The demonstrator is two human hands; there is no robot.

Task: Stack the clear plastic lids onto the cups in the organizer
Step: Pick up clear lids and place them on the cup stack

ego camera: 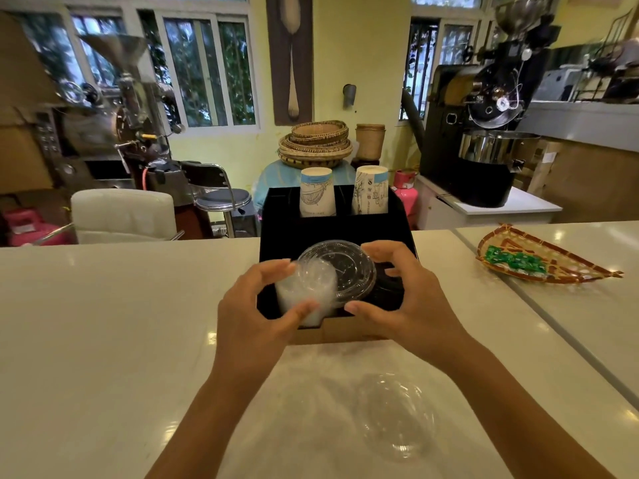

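Observation:
A black organizer (pixel 287 233) stands on the white counter in front of me. Two stacks of printed paper cups, one at the left (pixel 316 197) and one at the right (pixel 370 195), rise upside down from its back compartments. My left hand (pixel 257 316) grips a stack of clear plastic lids (pixel 307 292) lying in the front left compartment. My right hand (pixel 411 299) holds a single clear flat lid (pixel 345 267) tilted against that stack. A stack of black lids (pixel 389 288) fills the front right compartment, partly hidden by my right hand.
A clear plastic sleeve with several more clear lids (pixel 394 414) lies on the counter close to me. A woven tray (pixel 539 261) with green packets sits at the right. A counter seam (pixel 518 288) runs diagonally past it. Chairs and roasting machines stand beyond the counter.

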